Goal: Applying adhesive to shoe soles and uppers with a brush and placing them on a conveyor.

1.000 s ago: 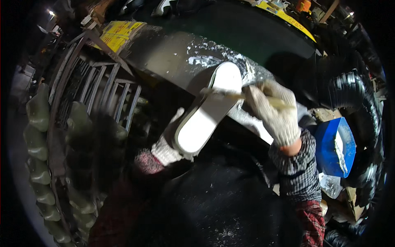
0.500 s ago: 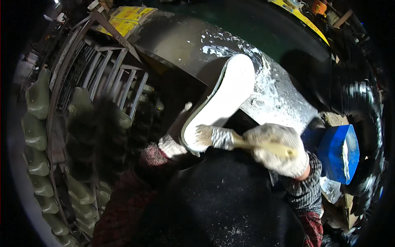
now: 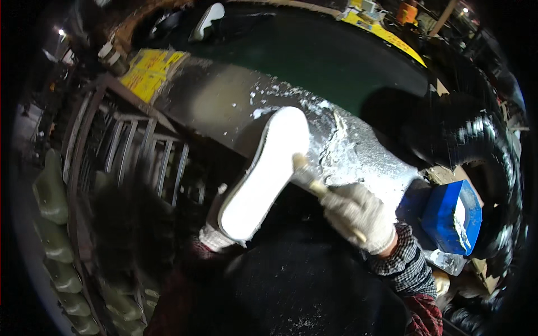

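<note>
A shoe (image 3: 263,173) is turned with its white-coated sole facing up, its toe end pointing away from me. My left hand (image 3: 214,237), in a whitish knit glove, grips it from beneath; most of its fingers are hidden behind the shoe. In my gloved right hand (image 3: 361,215) is a paintbrush (image 3: 315,183) with a pale handle. Its bristles touch the right edge of the sole near the forefoot. Right of that hand stands a blue container (image 3: 448,218) with white residue on its rim and something white inside.
A metal work surface (image 3: 353,145) smeared with white lies beyond the shoe, yellow printed sheet (image 3: 151,73) at its left end. Another white-soled shoe (image 3: 210,19) rests on the dark green surface (image 3: 291,61). At left are a metal rack (image 3: 134,148) and several olive shoe-shaped forms (image 3: 50,190).
The brush has moved from the near end of the sole to its right edge by the forefoot. My view has shifted, bringing another shoe into sight at the far left.
</note>
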Tool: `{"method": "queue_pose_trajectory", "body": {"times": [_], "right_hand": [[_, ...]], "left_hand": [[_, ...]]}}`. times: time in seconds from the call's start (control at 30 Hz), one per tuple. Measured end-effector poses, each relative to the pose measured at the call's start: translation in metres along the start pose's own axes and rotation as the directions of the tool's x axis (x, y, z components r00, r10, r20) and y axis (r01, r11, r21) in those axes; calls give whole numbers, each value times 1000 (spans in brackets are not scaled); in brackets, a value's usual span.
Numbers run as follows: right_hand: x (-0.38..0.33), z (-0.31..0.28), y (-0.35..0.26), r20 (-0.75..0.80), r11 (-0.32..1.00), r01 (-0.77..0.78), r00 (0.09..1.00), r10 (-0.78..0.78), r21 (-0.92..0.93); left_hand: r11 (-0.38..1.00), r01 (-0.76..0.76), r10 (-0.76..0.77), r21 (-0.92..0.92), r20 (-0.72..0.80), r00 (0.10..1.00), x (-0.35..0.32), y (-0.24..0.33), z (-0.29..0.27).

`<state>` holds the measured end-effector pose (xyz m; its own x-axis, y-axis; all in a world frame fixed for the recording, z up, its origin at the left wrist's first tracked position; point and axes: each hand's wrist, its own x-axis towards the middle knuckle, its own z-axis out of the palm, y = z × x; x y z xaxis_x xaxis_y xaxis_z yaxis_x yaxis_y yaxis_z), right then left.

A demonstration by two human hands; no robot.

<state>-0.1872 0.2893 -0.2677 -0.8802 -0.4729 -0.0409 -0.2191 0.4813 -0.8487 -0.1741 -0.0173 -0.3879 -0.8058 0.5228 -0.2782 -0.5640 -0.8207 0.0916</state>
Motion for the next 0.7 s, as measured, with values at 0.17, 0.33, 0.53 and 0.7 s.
{"method": "queue_pose_trajectory", "body": {"times": [0.17,0.33,0.53,0.7], "right_hand": [[-20,-19,9,-249,766,508,743,-621,-395],[-110,-66,24,-447,829,275,737,-507,-486],[-245,-130,29,-919,969,225,354,-174,-97],[-236,-230,28,-835,939,150,430,-343,-308]], "left_hand": [[818,-51,265,572,-297,917,71,53,71],[954,-256,279,154,-152,948,132,89,103],[922,72,-95,381,41,995,228,-39,186],[774,460,-520,436,22,854,309,-147,173]]}}
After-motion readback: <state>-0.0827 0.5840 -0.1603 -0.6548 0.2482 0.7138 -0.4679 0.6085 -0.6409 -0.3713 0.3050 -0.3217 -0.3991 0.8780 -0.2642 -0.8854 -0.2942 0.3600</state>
